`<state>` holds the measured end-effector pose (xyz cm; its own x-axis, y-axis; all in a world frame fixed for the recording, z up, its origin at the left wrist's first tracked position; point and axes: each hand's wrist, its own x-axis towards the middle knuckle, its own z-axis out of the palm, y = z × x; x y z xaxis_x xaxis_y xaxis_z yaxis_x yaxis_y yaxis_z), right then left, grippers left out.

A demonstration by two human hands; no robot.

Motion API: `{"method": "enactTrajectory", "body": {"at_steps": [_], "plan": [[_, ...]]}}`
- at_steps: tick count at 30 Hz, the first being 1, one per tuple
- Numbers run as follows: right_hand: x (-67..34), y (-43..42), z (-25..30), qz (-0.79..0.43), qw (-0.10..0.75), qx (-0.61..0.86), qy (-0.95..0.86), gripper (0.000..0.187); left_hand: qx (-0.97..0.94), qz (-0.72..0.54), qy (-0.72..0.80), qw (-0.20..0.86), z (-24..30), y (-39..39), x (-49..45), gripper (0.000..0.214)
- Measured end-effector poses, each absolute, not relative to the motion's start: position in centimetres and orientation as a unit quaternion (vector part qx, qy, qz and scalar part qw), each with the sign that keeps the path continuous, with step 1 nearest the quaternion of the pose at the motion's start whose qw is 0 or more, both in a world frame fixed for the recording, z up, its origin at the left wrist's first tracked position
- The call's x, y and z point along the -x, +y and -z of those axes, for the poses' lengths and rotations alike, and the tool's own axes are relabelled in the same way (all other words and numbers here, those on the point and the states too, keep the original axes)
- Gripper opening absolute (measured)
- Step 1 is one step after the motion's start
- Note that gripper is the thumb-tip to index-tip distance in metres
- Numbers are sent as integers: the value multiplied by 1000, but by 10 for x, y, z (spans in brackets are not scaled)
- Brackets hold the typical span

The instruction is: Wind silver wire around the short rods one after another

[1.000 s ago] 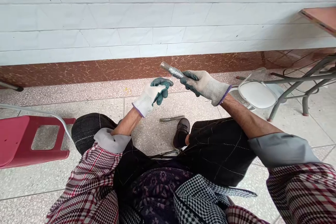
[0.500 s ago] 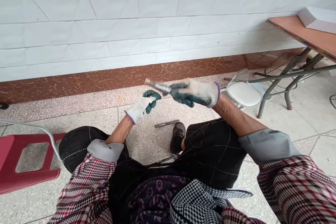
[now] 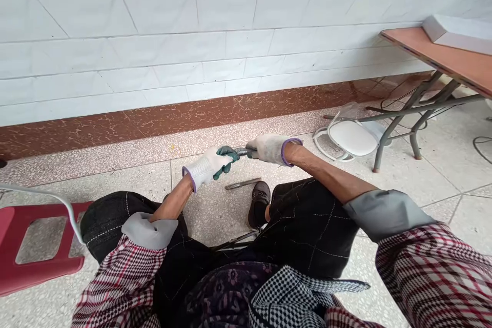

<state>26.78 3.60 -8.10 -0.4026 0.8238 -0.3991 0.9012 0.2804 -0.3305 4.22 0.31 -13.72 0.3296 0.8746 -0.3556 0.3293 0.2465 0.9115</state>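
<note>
A short rod wound with silvery wire (image 3: 242, 151) spans the small gap between my gloved hands, above the floor in front of my knees. My left hand (image 3: 210, 165), in a white glove with green-coated fingers, is closed on the rod's left end. Around its right end wraps my right hand (image 3: 271, 148), gloved the same way and seen from the back. Both ends of the rod are hidden inside the gloves. On the floor below lies a thin grey metal strip (image 3: 243, 183), close to the toe of my shoe (image 3: 260, 200).
A red plastic stool (image 3: 38, 266) stands at the left, with a pale hose (image 3: 46, 189) crossing over it. To the right are a white-seated folding chair (image 3: 353, 137) and a brown table (image 3: 434, 51) bearing a white box. The tiled wall (image 3: 165, 46) runs across the front.
My right hand has turned over and moved down and left, bringing the wire-wound rod to my left hand. My left hand has closed on the rod's other end.
</note>
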Motion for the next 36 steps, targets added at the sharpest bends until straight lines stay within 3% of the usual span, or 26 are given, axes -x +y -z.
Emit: {"method": "enactTrajectory", "body": {"at_steps": [8,17,22,25,28,30,32,36], "plan": [[-272,52,47,97,88,-577,806,36,-536,-313,494,609,130,9,-43,26],[-278,48,41,81,86,-591,798,37,-520,-323,466,639,115,5,-48,33],[-276,50,49,104,96,-581,802,29,-508,-335,482,631,108,1,-49,29],[-279,51,48,177,-9,-587,790,26,-487,-342,501,628,108,-2,-52,20],[-282,47,44,366,-158,-554,731,21,-478,-344,510,627,111,1,-54,17],[-282,41,42,485,-210,-498,688,22,-477,-352,512,622,113,6,-53,18],[-282,35,42,560,-200,-445,669,25,-475,-367,525,603,113,12,-51,16],[-286,28,49,597,-71,-407,688,29,-506,-344,522,595,109,20,-44,15]]}}
